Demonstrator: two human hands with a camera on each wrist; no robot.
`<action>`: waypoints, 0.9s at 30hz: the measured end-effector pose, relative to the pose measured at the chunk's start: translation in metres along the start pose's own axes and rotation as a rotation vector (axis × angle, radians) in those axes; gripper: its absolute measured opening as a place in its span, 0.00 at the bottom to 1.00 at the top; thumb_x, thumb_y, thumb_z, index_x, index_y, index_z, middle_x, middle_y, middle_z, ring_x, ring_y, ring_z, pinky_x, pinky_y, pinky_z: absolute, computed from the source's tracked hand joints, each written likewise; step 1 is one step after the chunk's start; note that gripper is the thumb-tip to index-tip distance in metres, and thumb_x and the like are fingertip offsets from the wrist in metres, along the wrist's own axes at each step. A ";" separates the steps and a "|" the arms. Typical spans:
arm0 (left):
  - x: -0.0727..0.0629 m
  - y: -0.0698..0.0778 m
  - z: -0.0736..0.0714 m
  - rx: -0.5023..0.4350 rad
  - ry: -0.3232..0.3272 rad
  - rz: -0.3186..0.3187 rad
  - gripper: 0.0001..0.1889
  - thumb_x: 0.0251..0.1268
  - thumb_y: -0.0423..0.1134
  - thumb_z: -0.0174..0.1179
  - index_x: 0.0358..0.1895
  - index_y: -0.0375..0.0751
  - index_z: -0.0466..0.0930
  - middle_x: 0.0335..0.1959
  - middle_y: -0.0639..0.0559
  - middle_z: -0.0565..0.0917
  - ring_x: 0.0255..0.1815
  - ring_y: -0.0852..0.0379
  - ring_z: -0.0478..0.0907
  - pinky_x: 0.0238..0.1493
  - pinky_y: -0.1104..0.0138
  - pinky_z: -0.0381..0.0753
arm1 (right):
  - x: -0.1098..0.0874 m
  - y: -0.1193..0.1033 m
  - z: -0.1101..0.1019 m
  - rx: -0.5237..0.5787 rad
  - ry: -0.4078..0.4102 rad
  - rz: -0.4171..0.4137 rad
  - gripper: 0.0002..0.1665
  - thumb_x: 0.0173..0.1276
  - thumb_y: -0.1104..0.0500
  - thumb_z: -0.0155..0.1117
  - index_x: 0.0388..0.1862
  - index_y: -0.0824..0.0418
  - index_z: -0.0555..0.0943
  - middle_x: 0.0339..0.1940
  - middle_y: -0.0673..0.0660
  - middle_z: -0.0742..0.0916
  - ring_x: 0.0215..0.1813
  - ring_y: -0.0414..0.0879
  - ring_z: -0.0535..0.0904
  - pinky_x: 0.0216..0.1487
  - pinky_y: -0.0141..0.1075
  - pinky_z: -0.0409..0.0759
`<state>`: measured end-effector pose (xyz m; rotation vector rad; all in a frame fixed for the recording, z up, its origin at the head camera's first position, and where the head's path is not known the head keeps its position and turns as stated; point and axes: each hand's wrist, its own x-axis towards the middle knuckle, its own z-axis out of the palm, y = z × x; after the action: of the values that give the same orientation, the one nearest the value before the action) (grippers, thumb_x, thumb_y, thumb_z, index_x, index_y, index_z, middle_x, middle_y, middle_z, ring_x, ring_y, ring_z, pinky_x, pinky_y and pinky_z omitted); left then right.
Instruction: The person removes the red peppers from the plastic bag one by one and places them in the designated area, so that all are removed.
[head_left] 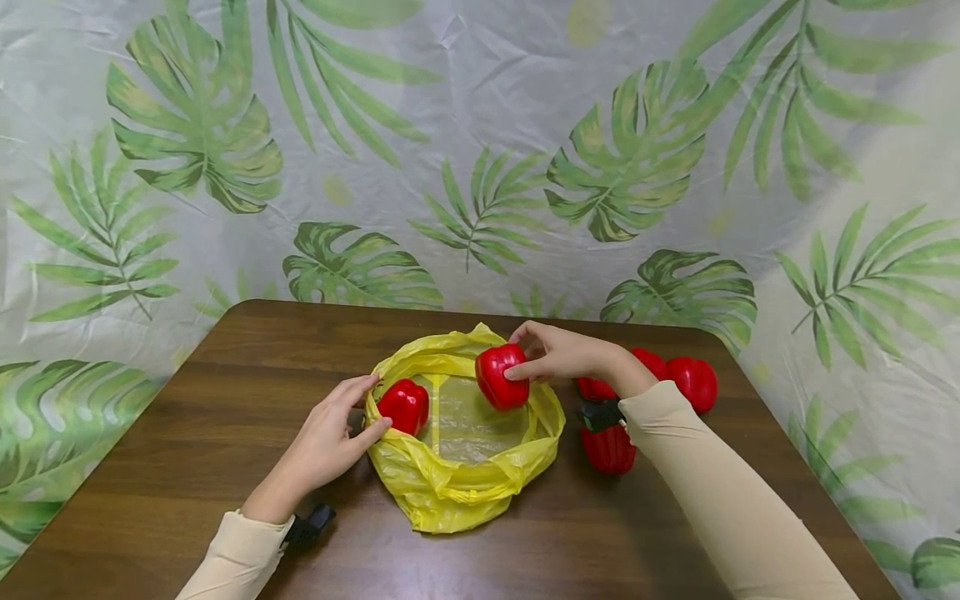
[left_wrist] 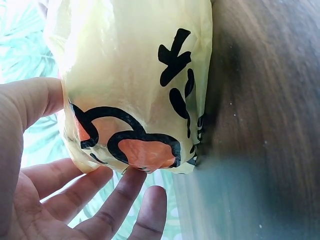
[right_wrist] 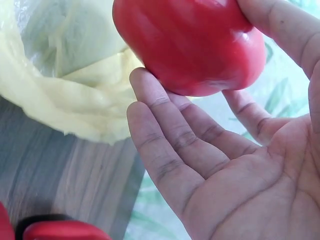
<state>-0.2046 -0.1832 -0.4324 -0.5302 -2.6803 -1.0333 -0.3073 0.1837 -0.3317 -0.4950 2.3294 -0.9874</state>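
A yellow plastic bag (head_left: 465, 492) stands on the table with its mouth spread wide. One red bell pepper (head_left: 403, 407) lies inside against its left side. Over the right part of the mouth, my right hand (head_left: 558, 354) holds another red bell pepper (head_left: 501, 377) between thumb and fingers. In the right wrist view this pepper (right_wrist: 190, 45) hangs beside the bag's rim (right_wrist: 95, 122). My left hand (head_left: 330, 429) rests against the bag's left side, its fingers fairly straight. Up close, the left fingertips (left_wrist: 134, 177) touch the bag's printed wall (left_wrist: 120, 60).
Several more red bell peppers (head_left: 692, 385) lie at the right of the brown wooden table (head_left: 247, 392), partly hidden behind my right forearm. A leaf-patterned cloth (head_left: 480, 125) hangs behind the table's far edge.
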 end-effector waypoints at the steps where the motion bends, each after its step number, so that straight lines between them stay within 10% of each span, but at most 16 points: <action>1: 0.000 0.000 0.000 -0.001 0.000 0.000 0.35 0.73 0.43 0.71 0.78 0.35 0.71 0.75 0.38 0.76 0.57 0.46 0.84 0.37 0.69 0.81 | -0.002 0.001 -0.002 0.002 0.003 -0.003 0.35 0.76 0.49 0.71 0.73 0.59 0.67 0.68 0.65 0.84 0.66 0.55 0.83 0.66 0.51 0.84; 15: 0.000 0.000 0.000 -0.002 -0.001 -0.004 0.35 0.73 0.43 0.71 0.78 0.34 0.71 0.75 0.38 0.77 0.57 0.46 0.83 0.36 0.70 0.80 | -0.033 0.020 -0.022 0.012 0.049 -0.030 0.34 0.79 0.47 0.68 0.73 0.61 0.67 0.63 0.65 0.87 0.52 0.53 0.89 0.58 0.43 0.87; 27: 0.000 0.000 0.000 0.003 -0.002 -0.009 0.36 0.73 0.44 0.71 0.78 0.34 0.71 0.75 0.38 0.76 0.56 0.46 0.83 0.38 0.69 0.82 | -0.059 0.035 -0.030 0.034 0.131 -0.030 0.36 0.78 0.48 0.70 0.74 0.62 0.67 0.64 0.66 0.85 0.51 0.52 0.90 0.63 0.55 0.87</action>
<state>-0.2047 -0.1833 -0.4321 -0.5202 -2.6883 -1.0310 -0.2839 0.2534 -0.3201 -0.4650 2.4220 -1.1017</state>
